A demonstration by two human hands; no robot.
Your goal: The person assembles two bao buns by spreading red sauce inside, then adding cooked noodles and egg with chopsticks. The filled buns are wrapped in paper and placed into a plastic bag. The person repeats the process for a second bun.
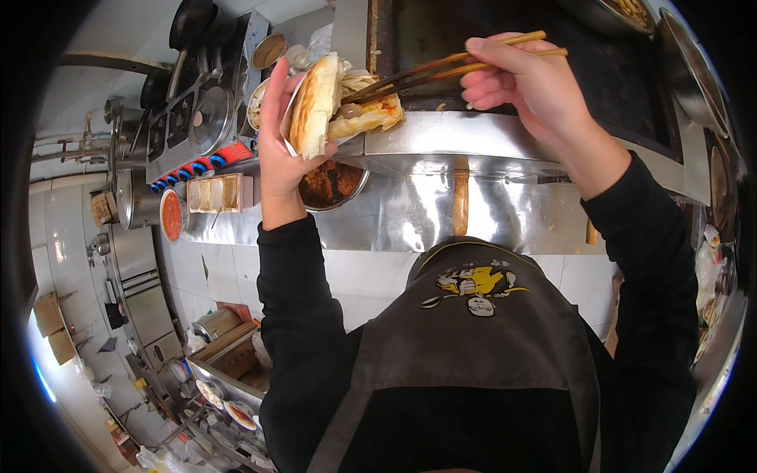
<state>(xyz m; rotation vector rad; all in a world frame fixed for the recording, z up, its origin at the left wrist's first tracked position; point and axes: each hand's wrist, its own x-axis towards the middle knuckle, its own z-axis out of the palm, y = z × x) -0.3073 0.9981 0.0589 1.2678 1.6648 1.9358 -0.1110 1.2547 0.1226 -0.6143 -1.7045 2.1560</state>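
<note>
My left hand (277, 158) is wrapped round a split flatbread (315, 106), golden brown on its outside, with white paper at its base. The bread is held up on edge and gapes toward the right, showing pale layers and a filling whose kind I cannot make out. Long wooden chopsticks (449, 67) are gripped in my right hand (528, 83). Their dark tips reach into the gap of the bread. Just below the bread, a metal pan of reddish-brown food (335, 185) is partly covered by my left hand and wrist.
A dark griddle (505, 24) with a steel front ledge (465, 134) lies beyond my hands. To the left are a gas stove (189, 126) with blue knobs, a bowl of red sauce (172, 215) and a divided condiment box (217, 194). A wooden handle (460, 197) juts toward me.
</note>
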